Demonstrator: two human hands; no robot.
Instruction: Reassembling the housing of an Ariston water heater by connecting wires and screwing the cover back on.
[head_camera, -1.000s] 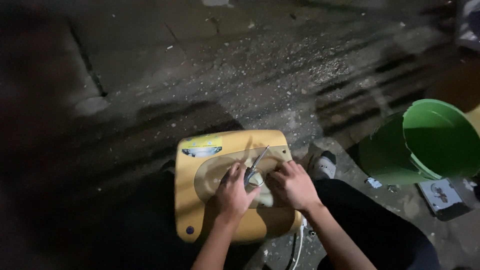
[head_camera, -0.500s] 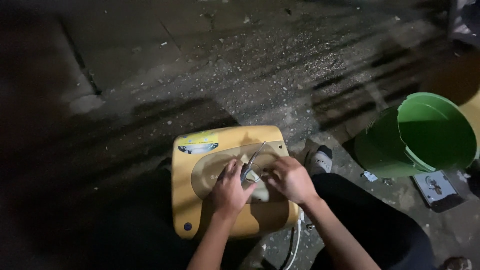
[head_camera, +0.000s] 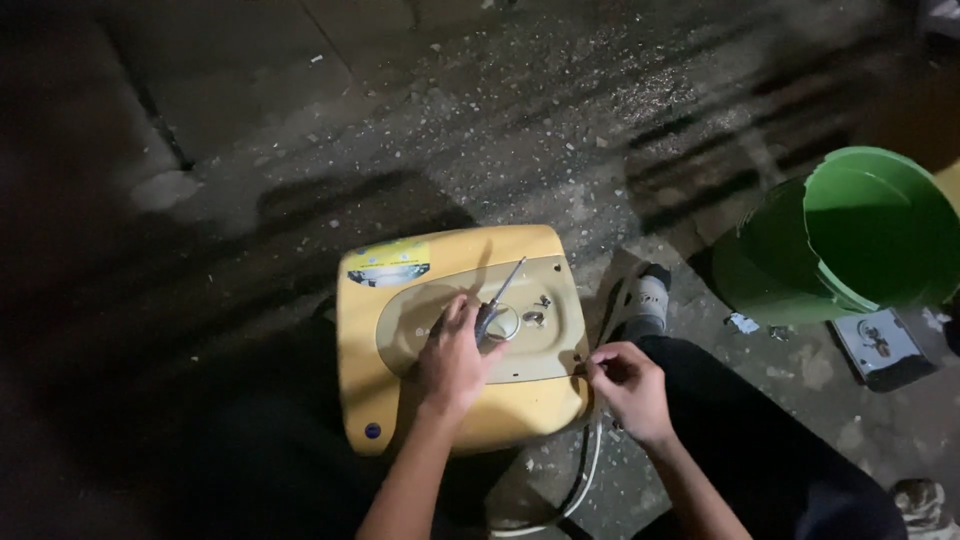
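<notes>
Right hand (head_camera: 628, 388) now off dial, fingertips pinching at lower right corner of yellow heater (head_camera: 455, 335). Left hand (head_camera: 452, 352) grips screwdriver (head_camera: 497, 303), fingers curled, tip beyond knuckles. Steady casing; keep blade square.

left hand (head_camera: 452, 358) curled, fingers closed; right hand (head_camera: 628, 388) pinching, both forearms extended.

My left grip (head_camera: 455, 350) lies on the yellow appliance (head_camera: 400, 400) with a screwdriver (head_camera: 497, 300), covering the middle of its beige panel (head_camera: 545, 345). My right grip (head_camera: 630, 385) crowds its right edge. The concrete floor (head_camera: 400, 120) beyond the appliance lies open. To the right, a green bucket (head_camera: 850, 240), a small box (head_camera: 880, 345) and my shoe (head_camera: 640, 300) narrow the way.
</notes>
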